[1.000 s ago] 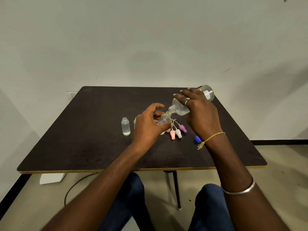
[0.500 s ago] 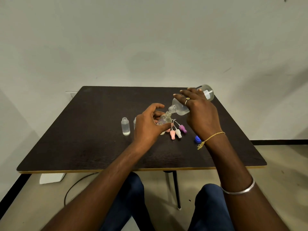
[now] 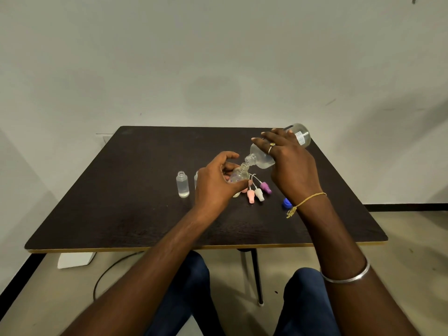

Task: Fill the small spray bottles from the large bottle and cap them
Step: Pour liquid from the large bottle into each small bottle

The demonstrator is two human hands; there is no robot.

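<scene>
Over the dark tabletop [image 3: 135, 214], the right hand [image 3: 291, 168] tips the large bottle [image 3: 263, 157] neck-down against the mouth of a small bottle [image 3: 238, 175] gripped, tilted, in the left hand [image 3: 215, 187]. An uncapped small bottle [image 3: 182, 184] stands upright to the left. Pink, white and purple spray caps [image 3: 259, 193] lie just beside the hands; a blue cap [image 3: 286, 203] lies near the right wrist.

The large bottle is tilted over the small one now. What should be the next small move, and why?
Probably keep the pour steady. The right hand tips the large bottle, its mouth at the neck of the small bottle tilted in the left hand. How full it is cannot be judged; the spray caps lie unused.
</scene>
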